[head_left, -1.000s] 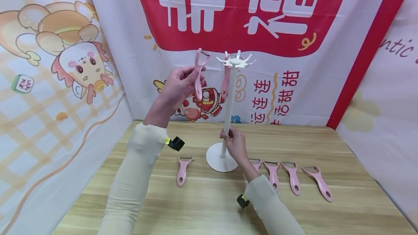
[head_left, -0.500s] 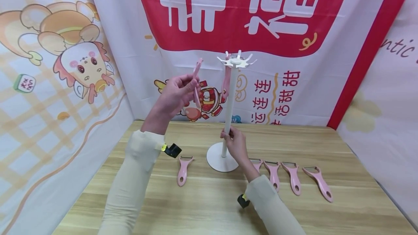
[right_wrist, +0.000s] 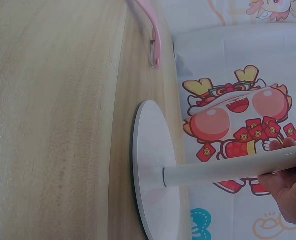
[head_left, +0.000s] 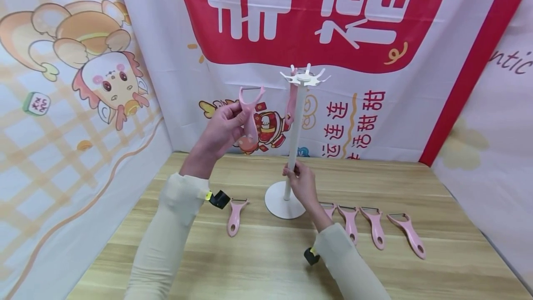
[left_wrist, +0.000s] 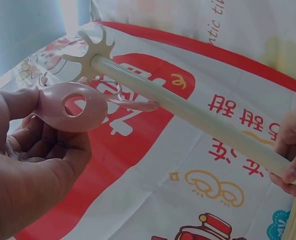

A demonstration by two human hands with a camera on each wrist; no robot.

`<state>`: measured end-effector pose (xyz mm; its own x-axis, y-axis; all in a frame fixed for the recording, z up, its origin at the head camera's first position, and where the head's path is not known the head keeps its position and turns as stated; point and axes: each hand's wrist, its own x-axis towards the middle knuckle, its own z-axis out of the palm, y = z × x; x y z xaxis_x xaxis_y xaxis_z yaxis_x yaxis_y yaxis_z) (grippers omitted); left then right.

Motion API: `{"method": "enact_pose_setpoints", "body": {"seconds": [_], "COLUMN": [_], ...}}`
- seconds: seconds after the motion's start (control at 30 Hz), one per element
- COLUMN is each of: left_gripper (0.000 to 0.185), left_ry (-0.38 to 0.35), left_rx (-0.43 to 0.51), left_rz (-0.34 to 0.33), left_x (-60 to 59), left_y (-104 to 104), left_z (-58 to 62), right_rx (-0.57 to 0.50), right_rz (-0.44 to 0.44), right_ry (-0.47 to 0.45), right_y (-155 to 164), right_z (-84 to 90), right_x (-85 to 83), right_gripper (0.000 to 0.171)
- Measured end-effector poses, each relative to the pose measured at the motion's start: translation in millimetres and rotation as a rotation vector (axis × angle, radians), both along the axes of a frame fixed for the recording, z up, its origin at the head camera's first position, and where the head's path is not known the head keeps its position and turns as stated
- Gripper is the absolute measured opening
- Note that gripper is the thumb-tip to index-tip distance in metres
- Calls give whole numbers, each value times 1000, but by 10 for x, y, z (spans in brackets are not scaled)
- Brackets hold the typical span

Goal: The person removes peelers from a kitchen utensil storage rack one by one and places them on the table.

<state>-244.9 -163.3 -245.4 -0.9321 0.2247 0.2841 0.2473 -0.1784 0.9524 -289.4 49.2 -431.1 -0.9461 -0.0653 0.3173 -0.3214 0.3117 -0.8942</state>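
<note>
1. While my right hand (head_left: pixel 301 184) curls round the lower part of the white stand's pole (head_left: pixel 294 133), its fingers closed on it just above the round base (head_left: pixel 285 206), my left hand (head_left: pixel 222 126) is raised to the left of the pole, at about the height of its upper half.
2. Left hand: fingers and thumb pinch a pink Y-peeler (head_left: pixel 250 112) by the middle of its handle, blade end up, hanging-hole end (left_wrist: pixel 75 106) towards the wrist camera. The peeler is held in the air near the hook crown (head_left: pixel 305 78) but apart from it.
3. Stand: upright on the wooden table (head_left: pixel 416 277); six-armed white crown at the top. One pink peeler (head_left: pixel 291 103) already hangs from a hook on the crown's left side, close against the pole, between the held peeler and the pole.
4. Table, left of the base: one pink peeler (head_left: pixel 234 216) lying flat, blade away from me.
5. Table, right of the base: a row of four pink peelers, blades away from me; the nearest (head_left: pixel 327 208) is partly hidden by my right wrist, then three in plain sight (head_left: pixel 350 223), (head_left: pixel 374 227), (head_left: pixel 410 235).
6. Surroundings: printed cloth backdrops, a red banner (head_left: pixel 312 13) behind and a cartoon sheet (head_left: pixel 83 68) on the left.
</note>
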Motion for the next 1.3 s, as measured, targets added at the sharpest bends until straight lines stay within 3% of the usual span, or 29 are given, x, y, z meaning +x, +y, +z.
{"method": "enact_pose_setpoints", "body": {"seconds": [0.7,0.93,1.17,1.3], "left_gripper": [37,43,17,29], "left_ry": [-12,-28,-57,-48], "left_rx": [-52,-59,-47,-58], "left_rz": [35,36,59,51], "left_x": [82,110,136,148], "left_y": [-138,-184,-265,-316], "left_z": [-302,-392,-485,-533], "right_rx": [-12,-3,-8,-15], "right_rz": [12,7,7,12], "right_ry": [-1,-2,-13,-26], "right_y": [3,14,14,14], "right_z": [8,3,7,8], "right_x": [-15,-10,-13,-14], "right_gripper": [9,9,8,9]}}
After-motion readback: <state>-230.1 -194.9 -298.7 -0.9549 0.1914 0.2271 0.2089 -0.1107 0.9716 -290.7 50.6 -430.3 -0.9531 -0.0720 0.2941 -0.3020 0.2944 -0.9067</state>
